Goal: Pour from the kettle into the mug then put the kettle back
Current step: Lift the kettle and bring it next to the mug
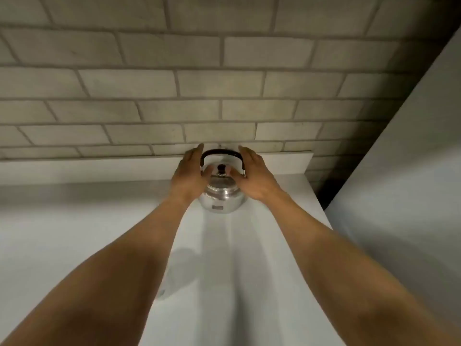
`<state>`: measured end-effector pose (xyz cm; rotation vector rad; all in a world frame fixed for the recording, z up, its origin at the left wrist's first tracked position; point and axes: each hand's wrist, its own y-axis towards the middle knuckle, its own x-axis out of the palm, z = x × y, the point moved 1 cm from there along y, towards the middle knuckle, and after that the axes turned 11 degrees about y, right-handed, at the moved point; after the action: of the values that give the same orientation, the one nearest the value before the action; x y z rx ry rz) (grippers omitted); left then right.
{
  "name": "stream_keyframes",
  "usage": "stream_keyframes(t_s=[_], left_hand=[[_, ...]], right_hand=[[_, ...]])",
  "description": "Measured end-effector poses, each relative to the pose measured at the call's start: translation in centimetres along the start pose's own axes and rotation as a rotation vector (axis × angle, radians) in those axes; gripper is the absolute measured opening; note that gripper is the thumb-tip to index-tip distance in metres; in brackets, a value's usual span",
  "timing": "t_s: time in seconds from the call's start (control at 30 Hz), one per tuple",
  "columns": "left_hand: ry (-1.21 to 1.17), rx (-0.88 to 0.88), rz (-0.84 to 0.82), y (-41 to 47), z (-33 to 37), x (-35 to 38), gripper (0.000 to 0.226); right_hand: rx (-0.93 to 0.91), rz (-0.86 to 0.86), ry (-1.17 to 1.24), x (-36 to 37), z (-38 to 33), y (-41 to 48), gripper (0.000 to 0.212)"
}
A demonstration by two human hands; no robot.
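Two bare hands flank a kettle at the far wall.
Open left hand (187, 176) and open right hand (254, 176) frame the shiny round steel kettle (222, 199) on the white counter (74, 233).

A small, rounded, shiny metal kettle (221, 196) with a black arched handle and a dark lid knob stands on a pale, smooth countertop (74, 221), between the two hands. The left hand (190, 174) is spread beside the kettle's left flank, fingers extended; the right hand (252, 174) mirrors it on the other side, fingers loosely apart. Whether either palm touches the metal cannot be told. Beyond the fingertips rises a light grey brick-patterned wall (199, 83).
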<state>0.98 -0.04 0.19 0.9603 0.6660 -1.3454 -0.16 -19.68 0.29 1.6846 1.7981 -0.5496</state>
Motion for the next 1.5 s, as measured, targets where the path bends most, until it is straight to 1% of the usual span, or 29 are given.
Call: stream_keyframes(t_s=[0.17,0.27,0.37,0.43,0.53,0.67,0.73,0.83,0.93,1.07,1.2,1.3,1.33,1.43,1.5], left_hand=[[-0.004,0.066,-0.018,2.5,-0.7,0.9,0.058],[-0.002,0.075,-0.083,3.2,-0.8,1.6,0.050],[0.018,0.069,-0.055,3.8,-1.2,1.6,0.038],[0.038,0.095,-0.041,3.9,-1.3,1.2,0.035],[0.059,0.132,-0.051,3.3,-1.1,0.5,0.035],[0.060,0.147,-0.043,1.1,-0.2,-1.3,0.035],[0.058,0.159,-0.024,-0.3,0.5,-2.4,0.035],[0.051,0.201,0.033,-3.0,1.6,-4.3,0.032],[0.063,0.243,0.088,-6.8,2.6,-6.2,0.028],[0.026,0.237,0.086,-11.5,3.1,-7.3,0.030],[-0.068,0.216,0.074,-15.8,2.8,-7.2,0.034],[-0.067,0.236,0.161,-19.9,2.8,-6.6,0.046],[-0.044,0.265,0.202,-21.3,2.9,-6.3,0.049],[0.094,0.425,0.310,-25.1,2.6,-5.1,0.045],[0.166,0.483,0.300,-26.9,2.1,-4.1,0.046]], right_hand=[[-0.112,-0.063,0.014,0.5,0.1,3.6,0.070],[-0.155,-0.107,0.035,0.8,0.3,5.3,0.050],[-0.155,-0.109,0.074,0.7,0.5,6.5,0.031],[-0.156,-0.125,0.111,0.4,0.6,6.7,0.028],[-0.151,-0.122,0.144,0.1,0.6,6.3,0.027],[-0.183,-0.078,0.176,-0.8,-0.5,4.1,0.014],[-0.218,-0.044,0.208,-1.7,-1.7,2.7,0.013],[-0.230,-0.014,0.226,-2.9,-3.5,0.3,0.018],[-0.269,0.019,0.183,-3.7,-4.9,-2.9,0.021],[-0.351,0.068,0.135,-3.6,-6.2,-7.4,0.031],[-0.354,0.106,0.154,-2.8,-6.1,-11.4,0.027],[-0.357,0.107,0.173,-1.9,-6.0,-14.1,0.019],[-0.352,0.109,0.182,-1.8,-6.1,-14.8,0.020],[-0.350,0.114,0.179,-1.6,-6.4,-16.7,0.019],[-0.361,0.115,0.170,-1.8,-6.7,-17.5,0.018]])
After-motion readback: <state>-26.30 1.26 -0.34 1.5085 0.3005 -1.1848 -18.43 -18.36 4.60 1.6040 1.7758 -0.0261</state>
